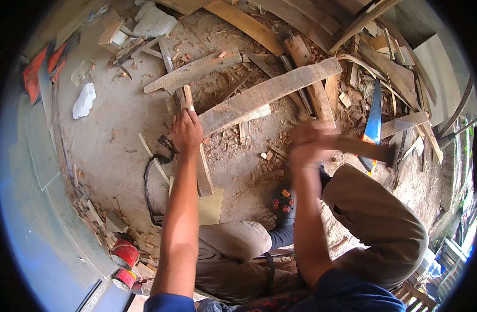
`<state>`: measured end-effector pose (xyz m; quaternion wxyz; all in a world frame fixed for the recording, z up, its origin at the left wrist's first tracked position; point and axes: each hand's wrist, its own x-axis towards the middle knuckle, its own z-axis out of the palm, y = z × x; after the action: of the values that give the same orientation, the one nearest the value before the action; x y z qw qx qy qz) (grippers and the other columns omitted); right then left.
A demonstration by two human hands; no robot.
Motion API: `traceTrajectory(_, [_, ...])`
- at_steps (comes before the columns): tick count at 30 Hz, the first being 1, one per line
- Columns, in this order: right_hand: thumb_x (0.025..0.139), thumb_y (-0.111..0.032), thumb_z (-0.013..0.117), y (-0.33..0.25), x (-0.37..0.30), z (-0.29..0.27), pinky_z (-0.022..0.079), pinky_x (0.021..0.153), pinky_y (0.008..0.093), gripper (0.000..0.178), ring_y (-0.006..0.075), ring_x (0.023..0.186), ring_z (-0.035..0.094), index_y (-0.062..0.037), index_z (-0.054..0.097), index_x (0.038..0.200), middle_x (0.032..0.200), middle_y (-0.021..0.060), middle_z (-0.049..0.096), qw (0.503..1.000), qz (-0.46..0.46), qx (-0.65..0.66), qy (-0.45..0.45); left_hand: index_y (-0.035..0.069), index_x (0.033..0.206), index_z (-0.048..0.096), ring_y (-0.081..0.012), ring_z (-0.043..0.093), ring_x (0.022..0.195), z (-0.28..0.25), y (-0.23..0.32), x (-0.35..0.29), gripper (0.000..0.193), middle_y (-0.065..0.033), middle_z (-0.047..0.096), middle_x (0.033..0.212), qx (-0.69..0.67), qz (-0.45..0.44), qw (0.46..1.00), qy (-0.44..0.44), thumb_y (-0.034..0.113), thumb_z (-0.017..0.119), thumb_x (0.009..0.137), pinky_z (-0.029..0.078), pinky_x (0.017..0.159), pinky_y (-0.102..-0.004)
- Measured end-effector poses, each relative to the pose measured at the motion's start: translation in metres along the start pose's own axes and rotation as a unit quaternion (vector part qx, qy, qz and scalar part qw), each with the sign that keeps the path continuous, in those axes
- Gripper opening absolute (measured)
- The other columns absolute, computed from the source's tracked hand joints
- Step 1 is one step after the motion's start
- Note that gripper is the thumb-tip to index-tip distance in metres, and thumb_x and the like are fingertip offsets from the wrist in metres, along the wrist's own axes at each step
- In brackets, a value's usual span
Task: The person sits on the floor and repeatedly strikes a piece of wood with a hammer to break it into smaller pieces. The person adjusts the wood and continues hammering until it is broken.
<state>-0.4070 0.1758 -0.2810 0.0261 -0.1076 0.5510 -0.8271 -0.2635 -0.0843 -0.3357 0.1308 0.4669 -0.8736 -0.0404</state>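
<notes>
My left hand [187, 133] is closed around a narrow wood piece [204, 174], whose upper end shows above my fingers and whose lower end extends toward me. Just right of that hand, a long rough plank [272, 93] slants up across the floor. My right hand [307, 144], smeared by motion, is closed on a long brown tool [363, 148] with a dark far end. The tool points right, above the floor, and its exact kind is too blurred to make out. Behind its far end lies a handsaw [373, 112] with a blue blade and an orange-and-black handle.
Wood chips and offcuts [228, 140] litter the dirt floor. More boards [249, 26] lie at the back and right. Two red cans [125, 253] stand at the lower left by a grey panel [46, 208]. A black-and-red round object [284, 202] sits near my knees.
</notes>
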Motion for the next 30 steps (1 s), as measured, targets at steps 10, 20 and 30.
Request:
traceTrajectory(10, [0.091, -0.027, 0.056, -0.045, -0.014, -0.005, 0.026, 0.039, 0.0306, 0.032, 0.0113, 0.038, 0.028, -0.0172, 0.039, 0.065, 0.052, -0.0034, 0.030, 0.942, 0.312, 0.090, 0.086, 0.002, 0.094, 0.066, -0.0407, 0.062, 0.095, -0.009, -0.001, 0.003, 0.047, -0.0193, 0.070, 0.099, -0.045, -0.025, 0.999, 0.001, 0.032, 0.033, 0.109, 0.047, 0.091, -0.0490])
traceTrajectory(20, [0.091, -0.018, 0.057, 0.064, -0.115, -0.005, 0.034, 0.040, 0.0317, 0.020, 0.0147, 0.042, 0.039, -0.0074, 0.056, 0.075, 0.056, -0.0022, 0.038, 0.824, 0.546, -0.075, 0.132, 0.001, 0.099, 0.066, -0.0404, 0.063, 0.097, 0.003, -0.015, 0.000, 0.047, -0.0199, 0.069, 0.098, -0.048, -0.053, 0.997, -0.009, 0.035, 0.035, 0.108, 0.046, 0.088, -0.0513])
traceTrajectory(30, [0.090, -0.019, 0.056, -0.012, -0.056, -0.085, 0.026, 0.042, 0.0321, 0.030, 0.0112, 0.040, 0.028, -0.0177, 0.036, 0.068, 0.053, -0.0045, 0.030, 0.858, 0.493, 0.045, 0.137, 0.005, 0.119, 0.063, -0.0320, 0.057, 0.121, -0.004, 0.137, 0.029, 0.052, -0.0177, 0.066, 0.121, -0.257, 0.182, 0.949, -0.005, 0.050, 0.065, 0.094, 0.037, 0.107, -0.0500])
